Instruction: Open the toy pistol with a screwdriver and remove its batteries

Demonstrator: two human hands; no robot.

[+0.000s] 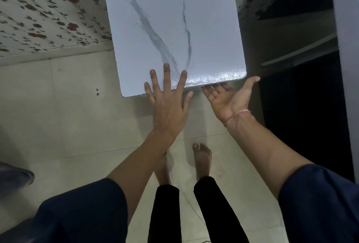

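Task not begun, pistol & screwdriver not showing; L hand (167, 97) lying flat, fingers spread, on table (165, 19) near edge; R hand (227, 97) reaching open, palm-up, under it

Dim, bluish light is cast throughout; glare is seen on the table (217, 76) at its lower right edge, deep shadow at right, lines bent near edges.
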